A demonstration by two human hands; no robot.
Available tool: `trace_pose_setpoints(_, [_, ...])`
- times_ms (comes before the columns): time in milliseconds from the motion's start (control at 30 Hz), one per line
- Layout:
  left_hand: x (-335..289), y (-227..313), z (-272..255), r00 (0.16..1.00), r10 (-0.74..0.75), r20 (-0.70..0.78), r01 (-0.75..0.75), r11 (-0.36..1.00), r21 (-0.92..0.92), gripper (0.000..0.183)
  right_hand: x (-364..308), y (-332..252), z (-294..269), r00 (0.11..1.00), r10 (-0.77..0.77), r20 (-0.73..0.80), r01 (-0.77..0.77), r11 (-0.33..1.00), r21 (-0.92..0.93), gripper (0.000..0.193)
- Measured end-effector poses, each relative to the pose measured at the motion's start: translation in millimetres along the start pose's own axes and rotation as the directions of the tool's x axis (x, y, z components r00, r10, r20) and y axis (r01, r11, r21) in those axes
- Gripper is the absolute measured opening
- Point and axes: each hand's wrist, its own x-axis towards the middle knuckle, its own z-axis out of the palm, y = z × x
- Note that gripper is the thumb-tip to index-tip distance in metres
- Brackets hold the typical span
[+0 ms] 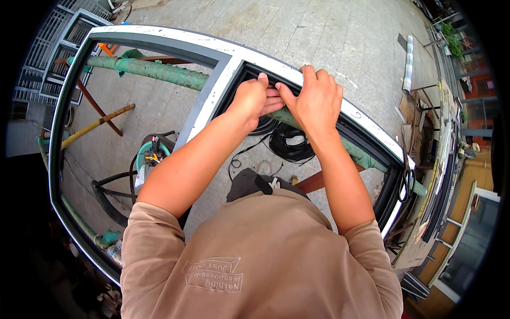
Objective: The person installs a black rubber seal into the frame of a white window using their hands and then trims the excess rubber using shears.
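A large window frame (164, 38), white on its outer face and dark grey inside, lies flat in front of me on green padded trestle bars (154, 70). Both hands meet at its far rail. My left hand (253, 100) pinches a black rubber seal strip (276, 85) against the inner edge of the frame. My right hand (314, 99) lies over the rail beside it, fingers curled over the top and thumb pressing the same strip. More black strip lies coiled (289, 142) on the concrete floor below the frame.
A green bucket with tools (151, 154) and black hoses (109, 199) sit on the floor inside the frame opening. A yellow-handled pole (95, 125) leans at left. Metal grilles (48, 53) stand at far left; frames and boards are stacked at right (441, 175).
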Motion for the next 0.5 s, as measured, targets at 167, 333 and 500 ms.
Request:
trace_pose_setpoints(167, [-1,0,0,1.0,-0.004,0.001,0.004,1.0,0.002,0.048,7,0,-3,0.997,0.03,0.069,-0.032,0.999,0.025,0.055])
trace_pose_setpoints(333, [0,-5,0,0.998,0.043,-0.044,-0.044,0.999,-0.021,0.044,4,5,-3,0.996,-0.061,0.058,0.059,0.997,0.04,0.058])
trace_pose_setpoints(500, [7,-11,-4,0.996,0.063,-0.055,-0.065,0.997,-0.028,0.037,3,9,0,0.991,-0.133,0.025,0.132,0.99,0.042,0.062])
